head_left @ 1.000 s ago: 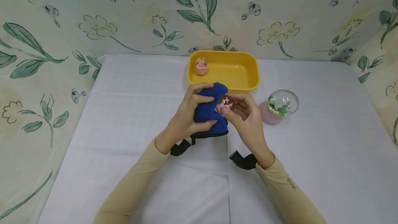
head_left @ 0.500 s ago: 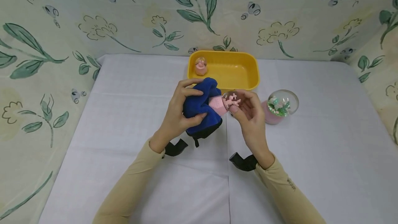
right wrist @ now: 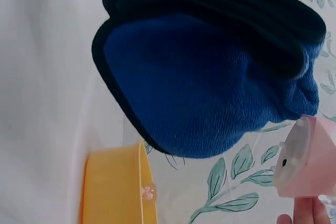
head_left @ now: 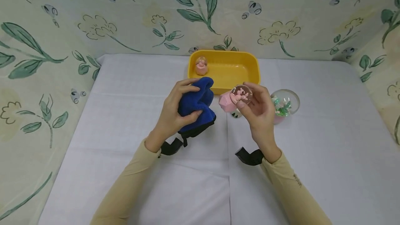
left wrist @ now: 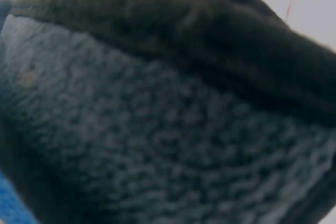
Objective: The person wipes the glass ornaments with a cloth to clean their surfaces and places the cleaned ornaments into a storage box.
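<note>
My left hand grips a folded blue cloth with black edging, thumb on the near side and fingers over the top. In the left wrist view the cloth's fuzzy underside fills most of the picture, dark and blurred. My right hand pinches a small snow globe by its clear dome, with pink figures inside. Its pink faceted base points left toward the cloth, apart from it. In the right wrist view, the underside of that base shows beside the blue cloth.
A yellow tray stands at the back, with a small pink snow globe at its left end. A larger snow globe stands right, partly behind my right hand. A small black-and-white thing shows under the held globe, mostly hidden.
The small snow globe has come out of the cloth's fold and moved right with my right hand, turning slightly. My left hand has drawn the cloth to the left.
</note>
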Motion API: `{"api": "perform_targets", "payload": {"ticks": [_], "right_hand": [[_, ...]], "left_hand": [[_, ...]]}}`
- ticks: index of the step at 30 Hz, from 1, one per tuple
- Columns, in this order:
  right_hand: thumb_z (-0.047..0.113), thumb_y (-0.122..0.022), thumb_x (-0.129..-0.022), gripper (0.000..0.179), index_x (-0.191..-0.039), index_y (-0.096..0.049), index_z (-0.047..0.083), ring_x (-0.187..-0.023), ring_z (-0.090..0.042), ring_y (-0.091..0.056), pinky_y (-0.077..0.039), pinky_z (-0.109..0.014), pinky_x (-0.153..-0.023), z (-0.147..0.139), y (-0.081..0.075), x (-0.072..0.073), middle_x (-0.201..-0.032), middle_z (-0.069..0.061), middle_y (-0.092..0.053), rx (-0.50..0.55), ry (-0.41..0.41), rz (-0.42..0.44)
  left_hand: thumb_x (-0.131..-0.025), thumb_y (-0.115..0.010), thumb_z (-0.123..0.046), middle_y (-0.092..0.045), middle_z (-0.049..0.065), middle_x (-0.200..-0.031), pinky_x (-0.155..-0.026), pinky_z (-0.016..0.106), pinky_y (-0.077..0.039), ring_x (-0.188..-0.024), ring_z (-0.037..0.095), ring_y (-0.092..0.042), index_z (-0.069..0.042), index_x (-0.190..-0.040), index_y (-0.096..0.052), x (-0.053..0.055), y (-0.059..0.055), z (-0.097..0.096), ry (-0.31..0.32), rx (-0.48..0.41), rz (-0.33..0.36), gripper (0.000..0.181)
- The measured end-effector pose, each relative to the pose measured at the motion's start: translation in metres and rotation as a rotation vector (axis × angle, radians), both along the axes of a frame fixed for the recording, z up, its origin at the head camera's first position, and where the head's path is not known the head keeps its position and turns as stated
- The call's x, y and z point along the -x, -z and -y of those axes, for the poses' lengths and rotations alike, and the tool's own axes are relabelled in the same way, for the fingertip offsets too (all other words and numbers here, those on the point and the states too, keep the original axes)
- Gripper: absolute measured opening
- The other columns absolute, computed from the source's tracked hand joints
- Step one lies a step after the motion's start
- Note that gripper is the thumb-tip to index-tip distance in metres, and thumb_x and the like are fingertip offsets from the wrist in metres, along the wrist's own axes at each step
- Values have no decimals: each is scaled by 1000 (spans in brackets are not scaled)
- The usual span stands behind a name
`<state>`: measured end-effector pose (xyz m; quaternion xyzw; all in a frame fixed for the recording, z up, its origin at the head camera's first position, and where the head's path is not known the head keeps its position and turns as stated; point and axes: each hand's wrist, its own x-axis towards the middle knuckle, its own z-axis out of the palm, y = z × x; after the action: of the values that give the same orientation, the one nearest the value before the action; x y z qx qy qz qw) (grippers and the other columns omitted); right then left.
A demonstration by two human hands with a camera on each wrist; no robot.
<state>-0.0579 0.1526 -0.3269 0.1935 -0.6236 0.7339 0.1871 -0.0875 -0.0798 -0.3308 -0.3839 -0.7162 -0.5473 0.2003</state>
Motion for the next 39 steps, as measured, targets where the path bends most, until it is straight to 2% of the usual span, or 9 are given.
{"api": "perform_targets", "payload": {"ticks": [7,10,14,21,30,39], "right_hand": [[2,-66,-87,41,-126,-55,-3,-116,-30,-50,-35,-36,-106,-3,-4,13,-122,-16,-54,-35,49,10],[1,-65,-87,42,-127,-54,-3,-118,-30,-49,-32,-38,-107,-5,-5,20,-123,-16,-54,-79,73,26],[2,-66,-87,44,-129,-54,-2,-120,-28,-49,-34,-37,-107,-4,-5,30,-125,-14,-55,-146,114,64],[5,-67,-87,46,-131,-53,0,-116,-23,-52,-38,-35,-103,-1,-6,47,-125,-12,-57,-210,144,92],[10,-67,-88,47,-131,-53,1,-115,-22,-52,-38,-33,-102,1,-5,71,-125,-10,-56,-253,145,144],[14,-69,-86,47,-130,-55,2,-111,-22,-52,-42,-31,-98,3,-3,103,-125,-10,-56,-300,138,207]], "left_hand": [[-88,-63,-33,-46,20,-136,-101,44,-39,-124,28,-45,-1,-120,-50,1,0,4,-8,7,-2,47],[-88,-64,-30,-46,19,-136,-102,44,-39,-124,28,-45,-1,-121,-51,1,1,4,-4,6,-4,47],[-87,-66,-29,-46,19,-137,-102,44,-39,-124,28,-46,0,-122,-52,0,2,5,-7,9,0,47],[-89,-63,-36,-48,17,-136,-102,43,-40,-123,27,-47,-1,-122,-53,-1,4,6,-27,28,-1,49],[-77,-73,-6,-48,17,-136,-102,43,-39,-123,29,-48,-1,-123,-54,-3,6,7,-16,29,18,50],[-76,-74,-2,-47,17,-137,-103,43,-38,-125,28,-46,-2,-122,-54,-4,9,8,-9,44,35,51]]}}
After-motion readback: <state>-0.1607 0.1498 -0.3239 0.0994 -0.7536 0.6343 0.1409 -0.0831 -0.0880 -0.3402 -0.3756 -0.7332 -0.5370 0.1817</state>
